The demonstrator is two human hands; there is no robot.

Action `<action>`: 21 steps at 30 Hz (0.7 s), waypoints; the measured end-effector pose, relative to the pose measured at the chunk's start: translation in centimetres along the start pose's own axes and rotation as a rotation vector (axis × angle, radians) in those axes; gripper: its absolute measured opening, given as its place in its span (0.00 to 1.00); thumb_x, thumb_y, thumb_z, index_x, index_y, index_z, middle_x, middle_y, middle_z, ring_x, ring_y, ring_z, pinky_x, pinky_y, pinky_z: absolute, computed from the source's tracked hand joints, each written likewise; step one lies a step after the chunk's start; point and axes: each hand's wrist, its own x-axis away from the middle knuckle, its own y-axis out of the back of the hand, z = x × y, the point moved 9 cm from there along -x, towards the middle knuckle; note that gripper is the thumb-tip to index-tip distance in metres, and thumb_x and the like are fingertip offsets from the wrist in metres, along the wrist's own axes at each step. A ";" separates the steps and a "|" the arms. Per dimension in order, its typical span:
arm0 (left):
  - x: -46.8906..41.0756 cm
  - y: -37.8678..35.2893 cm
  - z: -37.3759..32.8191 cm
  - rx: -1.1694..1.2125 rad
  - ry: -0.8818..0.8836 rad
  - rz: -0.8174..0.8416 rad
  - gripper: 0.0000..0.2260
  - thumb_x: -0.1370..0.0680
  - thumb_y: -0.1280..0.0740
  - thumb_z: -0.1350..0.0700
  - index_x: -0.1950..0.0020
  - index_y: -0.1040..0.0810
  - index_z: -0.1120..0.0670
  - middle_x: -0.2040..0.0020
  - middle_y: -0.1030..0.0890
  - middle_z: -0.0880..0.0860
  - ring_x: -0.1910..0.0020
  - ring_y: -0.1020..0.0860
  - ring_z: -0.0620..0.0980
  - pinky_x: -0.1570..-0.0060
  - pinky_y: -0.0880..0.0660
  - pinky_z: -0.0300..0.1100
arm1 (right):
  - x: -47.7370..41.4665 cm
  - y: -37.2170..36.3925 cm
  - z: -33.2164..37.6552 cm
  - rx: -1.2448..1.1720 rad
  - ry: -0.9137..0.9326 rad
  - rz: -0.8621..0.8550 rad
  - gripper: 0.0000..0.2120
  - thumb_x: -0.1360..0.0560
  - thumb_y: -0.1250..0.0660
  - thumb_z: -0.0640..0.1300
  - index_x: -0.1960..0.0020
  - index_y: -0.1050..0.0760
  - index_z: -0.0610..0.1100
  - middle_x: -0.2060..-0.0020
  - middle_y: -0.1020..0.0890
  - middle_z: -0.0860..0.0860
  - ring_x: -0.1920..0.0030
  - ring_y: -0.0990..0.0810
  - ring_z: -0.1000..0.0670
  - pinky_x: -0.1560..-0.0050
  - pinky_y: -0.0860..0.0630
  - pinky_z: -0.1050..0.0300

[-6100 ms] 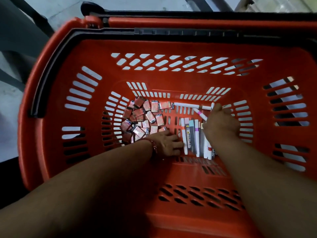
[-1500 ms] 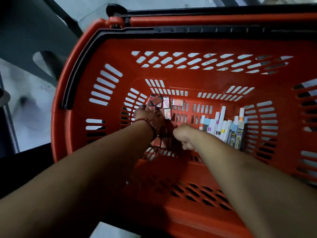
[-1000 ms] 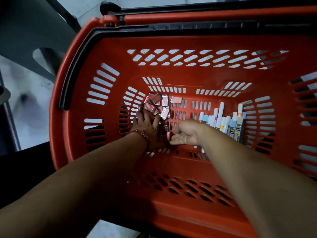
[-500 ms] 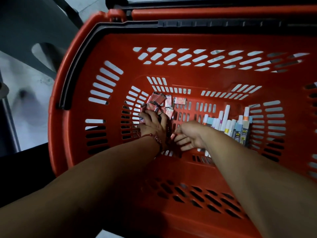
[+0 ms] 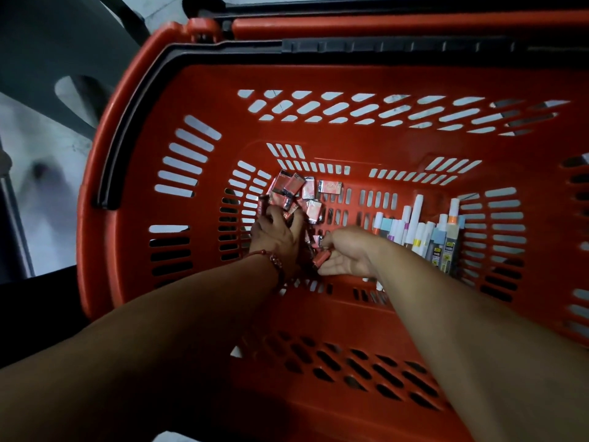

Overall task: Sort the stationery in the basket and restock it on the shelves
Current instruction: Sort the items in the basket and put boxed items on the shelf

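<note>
Surroundings: pale floor (image 5: 47, 193) to the left of a red slotted basket (image 5: 134, 186) seen from above, with a black handle (image 5: 382, 47) folded along its far rim.
Small packets (image 5: 298, 189): a loose heap of shiny pink-red wrapped pieces on the basket floor, far left corner, just beyond the left hand's fingertips.
Markers (image 5: 420, 234): a row lying side by side on the basket floor, to the right of the right hand.
Left hand (image 5: 275, 237): palm down, fingers bent over the near edge of the heap; whether it holds any is unclear. A red bracelet (image 5: 271, 258) circles the wrist.
Right hand (image 5: 347, 253): just beside the left, palm turned partly up, thumb and fingers pinching one red packet (image 5: 320, 258).
Arms: both bare forearms reach down from the near rim and converge.
</note>
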 end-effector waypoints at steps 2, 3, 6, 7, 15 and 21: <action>0.1 0.0 -0.5 -0.029 0.014 -0.038 0.41 0.22 0.35 0.38 0.22 0.56 0.54 0.29 0.41 0.71 0.36 0.29 0.66 0.39 0.29 0.57 | -0.1 -0.2 -0.1 0.015 -0.003 0.002 0.26 0.17 0.40 0.35 0.22 0.42 0.36 0.27 0.35 0.29 0.36 0.23 0.32 0.41 0.20 0.42; 0.1 -0.2 -0.6 -0.032 0.023 -0.033 0.39 0.21 0.36 0.39 0.22 0.56 0.54 0.30 0.41 0.71 0.37 0.29 0.67 0.41 0.27 0.57 | -0.2 -0.3 -0.1 0.021 -0.001 0.006 0.25 0.17 0.40 0.35 0.22 0.42 0.35 0.27 0.34 0.29 0.36 0.23 0.32 0.43 0.19 0.43; -0.2 -0.6 -0.4 -0.035 0.008 -0.021 0.35 0.19 0.38 0.44 0.21 0.57 0.54 0.31 0.42 0.72 0.42 0.27 0.67 0.55 0.20 0.53 | -0.5 -0.5 -0.2 0.021 -0.001 0.013 0.26 0.18 0.39 0.36 0.22 0.41 0.36 0.28 0.31 0.31 0.37 0.22 0.33 0.47 0.18 0.44; -0.4 -0.7 -0.3 -0.035 -0.008 -0.017 0.36 0.19 0.38 0.44 0.21 0.57 0.53 0.31 0.42 0.71 0.43 0.27 0.67 0.56 0.19 0.52 | -0.7 -0.6 -0.2 0.025 0.001 0.010 0.25 0.18 0.39 0.37 0.22 0.40 0.37 0.29 0.30 0.31 0.37 0.21 0.34 0.48 0.18 0.44; -1.2 -0.7 0.2 0.085 -0.007 -0.003 0.42 0.25 0.27 0.46 0.24 0.55 0.51 0.30 0.43 0.67 0.43 0.28 0.66 0.53 0.20 0.54 | -0.7 -0.7 0.0 0.020 0.013 -0.001 0.25 0.18 0.39 0.36 0.22 0.40 0.38 0.29 0.30 0.31 0.37 0.22 0.33 0.50 0.17 0.43; -0.9 0.1 0.5 0.201 -0.005 0.017 0.38 0.26 0.26 0.46 0.26 0.48 0.45 0.30 0.43 0.66 0.43 0.26 0.67 0.53 0.20 0.56 | -0.7 -0.9 -0.2 0.013 -0.001 0.013 0.26 0.18 0.39 0.36 0.22 0.41 0.38 0.28 0.34 0.29 0.35 0.24 0.31 0.46 0.19 0.41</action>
